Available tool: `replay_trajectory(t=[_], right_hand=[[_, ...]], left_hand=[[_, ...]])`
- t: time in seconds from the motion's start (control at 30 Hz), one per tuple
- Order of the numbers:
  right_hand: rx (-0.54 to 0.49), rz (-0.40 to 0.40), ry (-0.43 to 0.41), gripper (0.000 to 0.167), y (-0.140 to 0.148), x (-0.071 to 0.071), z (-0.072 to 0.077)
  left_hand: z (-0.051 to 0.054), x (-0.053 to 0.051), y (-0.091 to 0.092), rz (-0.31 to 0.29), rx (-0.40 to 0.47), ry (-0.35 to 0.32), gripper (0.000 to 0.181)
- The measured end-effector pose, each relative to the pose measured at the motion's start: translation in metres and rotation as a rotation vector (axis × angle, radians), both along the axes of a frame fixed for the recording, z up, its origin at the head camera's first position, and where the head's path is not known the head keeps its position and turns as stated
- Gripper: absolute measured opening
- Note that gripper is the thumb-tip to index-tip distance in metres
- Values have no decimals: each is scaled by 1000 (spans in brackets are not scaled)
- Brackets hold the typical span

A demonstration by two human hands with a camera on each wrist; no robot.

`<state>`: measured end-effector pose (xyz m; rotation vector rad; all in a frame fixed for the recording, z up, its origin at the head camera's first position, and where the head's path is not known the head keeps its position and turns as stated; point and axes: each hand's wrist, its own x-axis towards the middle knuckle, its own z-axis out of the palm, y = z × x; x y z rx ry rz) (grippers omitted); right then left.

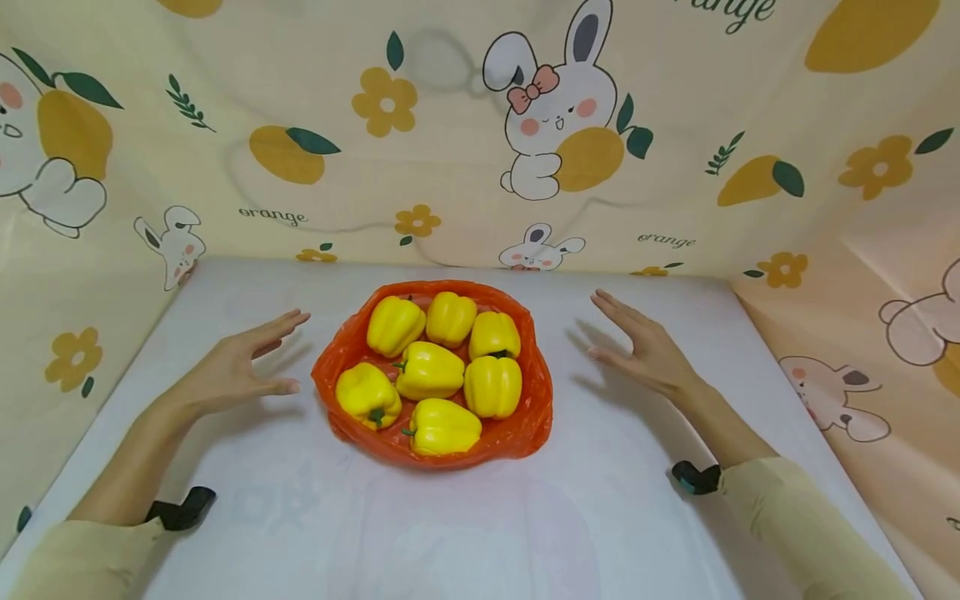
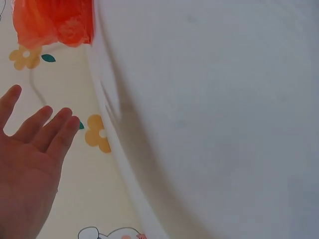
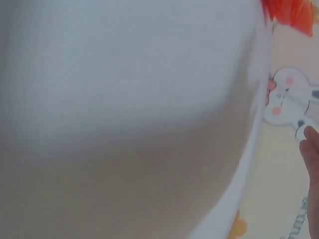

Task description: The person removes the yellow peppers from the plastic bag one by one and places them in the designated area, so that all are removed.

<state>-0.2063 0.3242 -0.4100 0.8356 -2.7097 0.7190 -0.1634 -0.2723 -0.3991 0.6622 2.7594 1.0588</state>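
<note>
Several yellow bell peppers (image 1: 429, 371) lie inside a red plastic bag (image 1: 538, 400) with its rim spread wide, in the middle of the head view. To the left of the bag my left hand (image 1: 236, 367) hovers with its fingers extended, apart from the bag and holding nothing. On the other side my right hand (image 1: 645, 350) is held in the air, fingers fairly straight, also touching nothing. The left wrist view shows the left hand (image 2: 32, 164) below the red bag (image 2: 52, 22). Only part of the right hand (image 3: 311, 169) enters the right wrist view, with a corner of the bag (image 3: 291, 15) above.
A white cloth-like surface (image 1: 450, 533) lies beneath the bag. Behind it and along both sides rises a cream curtain (image 1: 450, 167) printed with rabbits, oranges and flowers. Each wrist carries a small black device, one at the left (image 1: 183, 508) and one at the right (image 1: 696, 477).
</note>
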Motion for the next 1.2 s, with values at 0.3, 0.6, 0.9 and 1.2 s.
replay_trajectory(t=[0.3, 0.6, 0.9, 1.2], right_hand=[[-169, 144, 12, 77, -37, -11, 3], [-261, 232, -88, 75, -70, -16, 11], [-318, 282, -179, 59, -105, -6, 35], [-217, 241, -267, 54, -112, -26, 12]], left_hand=[[-4, -4, 11, -51, 107, -83, 85], [-7, -6, 22, -84, 167, -151, 71], [-5, -10, 30, -92, 187, -230, 65], [-5, -17, 40, -100, 129, -258, 65]])
